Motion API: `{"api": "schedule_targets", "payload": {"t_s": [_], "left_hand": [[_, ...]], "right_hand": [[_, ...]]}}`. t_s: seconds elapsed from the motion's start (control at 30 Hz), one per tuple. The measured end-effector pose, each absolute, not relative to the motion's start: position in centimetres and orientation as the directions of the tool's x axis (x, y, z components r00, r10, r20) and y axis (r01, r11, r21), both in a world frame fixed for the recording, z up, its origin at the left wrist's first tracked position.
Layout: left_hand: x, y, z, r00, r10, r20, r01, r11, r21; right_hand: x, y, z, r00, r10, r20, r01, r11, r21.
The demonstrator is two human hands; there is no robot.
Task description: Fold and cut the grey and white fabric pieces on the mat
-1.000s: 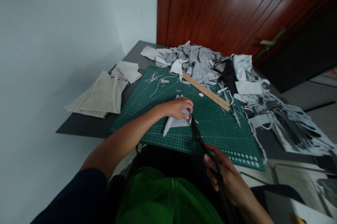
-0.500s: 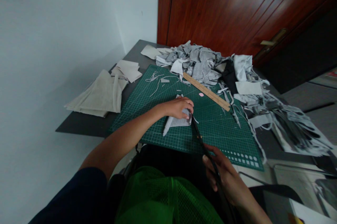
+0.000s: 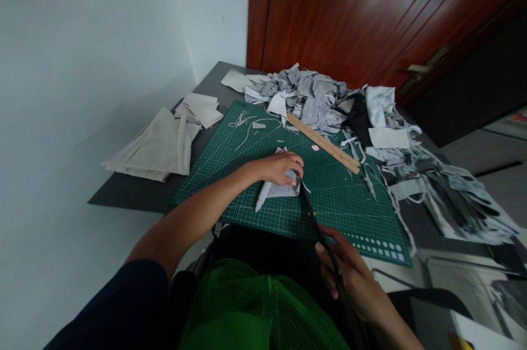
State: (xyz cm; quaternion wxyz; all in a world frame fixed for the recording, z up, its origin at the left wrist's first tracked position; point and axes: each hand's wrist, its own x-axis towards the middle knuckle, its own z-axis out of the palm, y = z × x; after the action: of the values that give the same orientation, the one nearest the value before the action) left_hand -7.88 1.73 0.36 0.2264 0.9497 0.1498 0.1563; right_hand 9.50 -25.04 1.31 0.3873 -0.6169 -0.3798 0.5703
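Observation:
My left hand (image 3: 281,167) rests with curled fingers on a small grey piece of fabric (image 3: 283,190) in the middle of the green cutting mat (image 3: 247,163) and presses it down. A white marker (image 3: 262,197) lies just left of that fabric. My right hand (image 3: 348,276) is closed round the handles of long black scissors (image 3: 313,214) at the mat's near edge. The blades reach up to the right edge of the fabric, beside my left fingers.
A wooden ruler (image 3: 323,143) lies slanted across the mat's far part. A heap of grey fabric scraps (image 3: 307,99) and strips (image 3: 436,174) covers the table's far and right side. Folded beige cloth (image 3: 158,146) and cut squares (image 3: 201,109) sit at the left. A wooden door (image 3: 370,15) stands behind.
Almost nothing differs: my right hand and the scissors have shifted very slightly towards the fabric, and my left hand stays on it.

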Motion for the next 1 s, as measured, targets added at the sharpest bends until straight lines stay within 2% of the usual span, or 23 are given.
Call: {"api": "schedule_targets", "payload": {"t_s": [0.2,1.0], "left_hand": [[-7.89,1.75,0.31,0.903,0.356,0.242,0.206,-0.851,0.483],[-7.89,1.68,0.32,0.901,0.363,0.236,0.216,-0.849,0.482]], "right_hand": [[9.29,-25.09,1.39,0.07,0.913,-0.401,0.042,-0.404,-0.914],[9.48,-25.15,1.08,0.102,0.896,-0.432,-0.073,-0.426,-0.902]]}}
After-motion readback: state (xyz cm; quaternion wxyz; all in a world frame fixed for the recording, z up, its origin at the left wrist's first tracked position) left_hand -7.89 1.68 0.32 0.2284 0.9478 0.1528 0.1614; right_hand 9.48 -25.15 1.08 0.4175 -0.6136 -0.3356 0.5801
